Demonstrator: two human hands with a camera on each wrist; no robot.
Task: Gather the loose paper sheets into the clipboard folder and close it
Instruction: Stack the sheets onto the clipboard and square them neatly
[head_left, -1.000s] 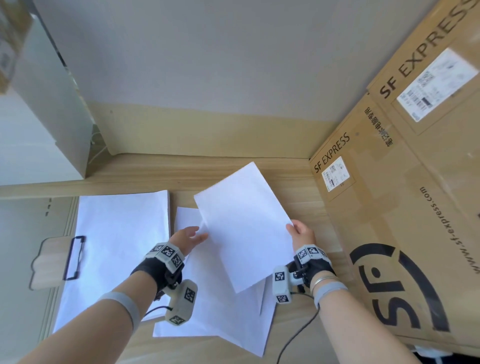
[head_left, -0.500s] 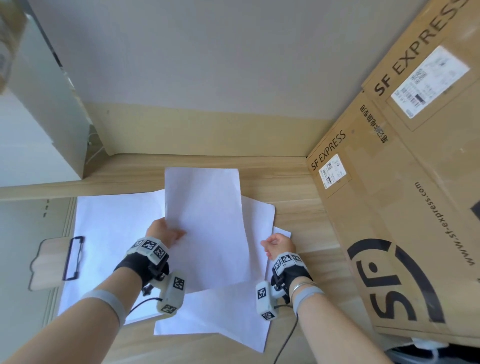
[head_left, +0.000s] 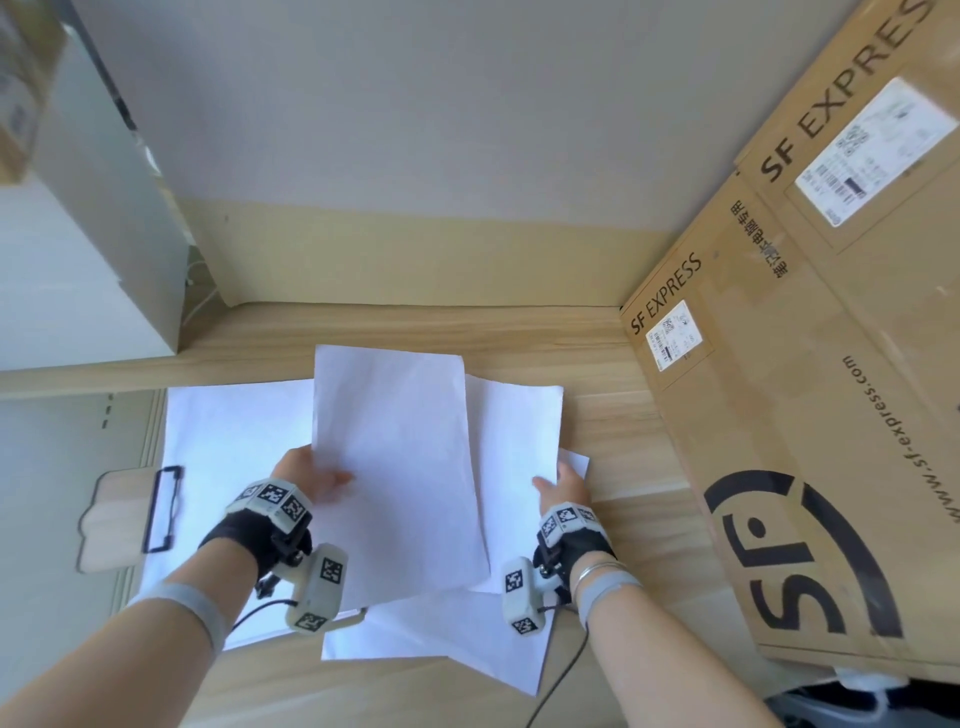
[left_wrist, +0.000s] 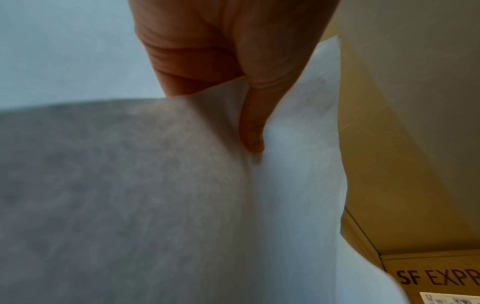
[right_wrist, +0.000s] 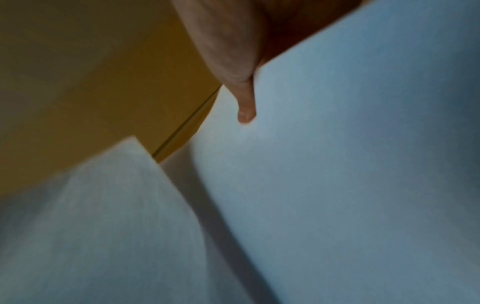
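Light wooden desk (head_left: 613, 431) runs along a pale wall, with a big brown cardboard box (head_left: 810, 415) marked SF EXPRESS leaning on the right side and a white cabinet (head_left: 78, 270) on the left. On the desk lies the open wooden clipboard folder (head_left: 111, 514) with its black metal clip (head_left: 161, 509), and a white sheet of paper (head_left: 228, 457) already rests on it. The left hand (head_left: 306, 475) pinches the left edge of a plain white paper sheet (head_left: 400, 467), thumb on top and fingers below, and holds it up just over the desk. The right hand (head_left: 563, 480) touches the other loose white sheets (head_left: 519, 441) lying spread to the right; from the right wrist view a thumb lies on a sheet, but I cannot tell if the fingers are really gripping it. More white paper (head_left: 467, 644) sticks out near the bottom. Paper like this is very light and thin, so it bends and flops when held by one edge. I think it is best to hold it near the middle of a long side, or with two hands on two sides, so it stays flat. The sheets look smooth and may slide over each other, so tapping the edges even on the desk should help before they go under the clip. Corners can crease easily, so a soft hold is enough.
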